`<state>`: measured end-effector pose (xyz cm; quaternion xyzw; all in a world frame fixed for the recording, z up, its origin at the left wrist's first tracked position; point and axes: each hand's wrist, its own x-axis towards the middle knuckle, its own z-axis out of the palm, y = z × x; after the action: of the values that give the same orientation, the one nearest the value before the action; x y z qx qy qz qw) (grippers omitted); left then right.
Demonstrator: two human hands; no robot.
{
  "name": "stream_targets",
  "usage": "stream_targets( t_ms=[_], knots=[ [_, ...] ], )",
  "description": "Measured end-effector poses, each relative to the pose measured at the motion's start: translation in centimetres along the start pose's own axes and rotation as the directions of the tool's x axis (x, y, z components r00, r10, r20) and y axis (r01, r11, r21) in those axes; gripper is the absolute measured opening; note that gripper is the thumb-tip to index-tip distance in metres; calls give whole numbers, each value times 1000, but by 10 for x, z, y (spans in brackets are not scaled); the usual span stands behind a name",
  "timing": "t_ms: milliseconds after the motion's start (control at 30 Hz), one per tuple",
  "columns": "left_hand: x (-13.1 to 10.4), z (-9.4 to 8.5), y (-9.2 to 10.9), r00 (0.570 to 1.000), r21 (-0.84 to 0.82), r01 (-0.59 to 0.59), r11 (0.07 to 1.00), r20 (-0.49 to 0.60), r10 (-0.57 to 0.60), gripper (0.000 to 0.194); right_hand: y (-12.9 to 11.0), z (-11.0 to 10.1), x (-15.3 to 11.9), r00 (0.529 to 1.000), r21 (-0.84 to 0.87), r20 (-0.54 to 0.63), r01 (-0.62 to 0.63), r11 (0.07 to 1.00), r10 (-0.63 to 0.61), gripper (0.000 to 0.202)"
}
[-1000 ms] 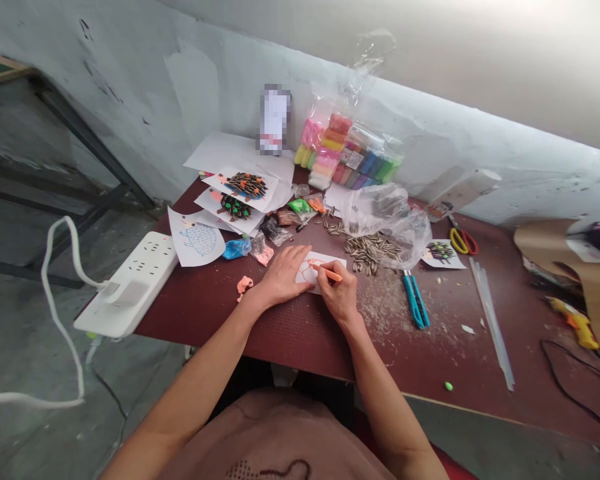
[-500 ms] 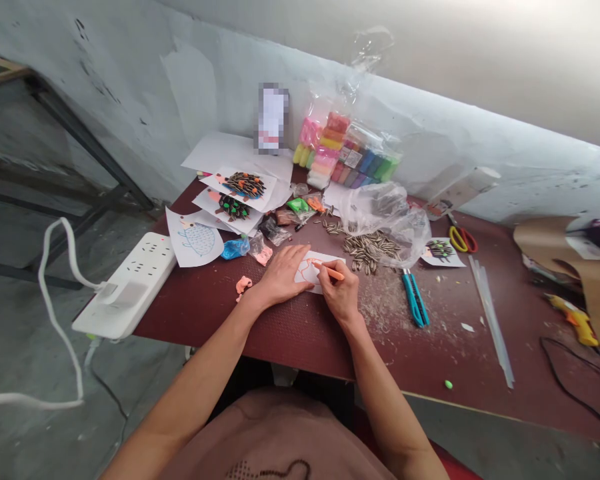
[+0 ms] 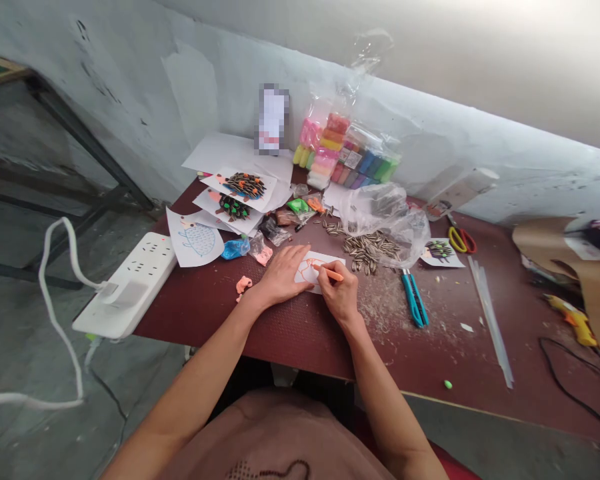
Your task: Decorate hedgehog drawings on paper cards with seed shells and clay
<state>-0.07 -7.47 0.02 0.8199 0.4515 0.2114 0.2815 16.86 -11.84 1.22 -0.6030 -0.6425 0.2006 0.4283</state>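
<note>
My right hand [image 3: 341,288] is closed around an orange marker [image 3: 331,272], its tip on a small white sheet of paper [image 3: 333,259]. Orange lines run across the sheet; part of the drawing is hidden by my hands. Flat on the sheet's left side lies my left hand [image 3: 286,273], fingers stretched out. Left of it is a lump of peach clay [image 3: 243,285]. Bags of pink clay [image 3: 264,255] and blue clay [image 3: 235,249] lie just beyond. Striped sunflower seeds [image 3: 373,250] are heaped past my right hand, partly under a clear plastic bag [image 3: 387,210].
Hedgehog pictures [image 3: 246,187] and a blue hedgehog drawing [image 3: 199,239] lie at the left, near a white power strip [image 3: 130,283]. Clay packs [image 3: 350,157] lean on the wall. To the right are a teal cutter [image 3: 415,299], scissors [image 3: 461,240], glue sticks [image 3: 491,323] and a yellow glue gun [image 3: 577,320].
The marker tip has shifted very slightly left on the paper, and the orange outline looks a little fuller. My left hand stays where it was.
</note>
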Motion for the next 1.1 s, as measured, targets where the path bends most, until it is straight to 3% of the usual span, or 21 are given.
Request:
stream_targets(
  t_ms=[300, 600, 1100],
  knots=[
    [-2, 1, -2, 1000, -17, -7, 1000, -4, 7, 82, 1, -7, -1, 994, -15, -91, -54, 998, 53, 19],
    [0, -1, 1, 1000, -8, 6, 1000, 4, -6, 81, 4, -5, 0, 998, 9, -31, -53, 999, 53, 18],
    [-1, 0, 0, 1000, 7, 13, 1000, 12, -13, 82, 6, -3, 1, 999, -18, -39, -25, 1000, 24, 18]
  ],
)
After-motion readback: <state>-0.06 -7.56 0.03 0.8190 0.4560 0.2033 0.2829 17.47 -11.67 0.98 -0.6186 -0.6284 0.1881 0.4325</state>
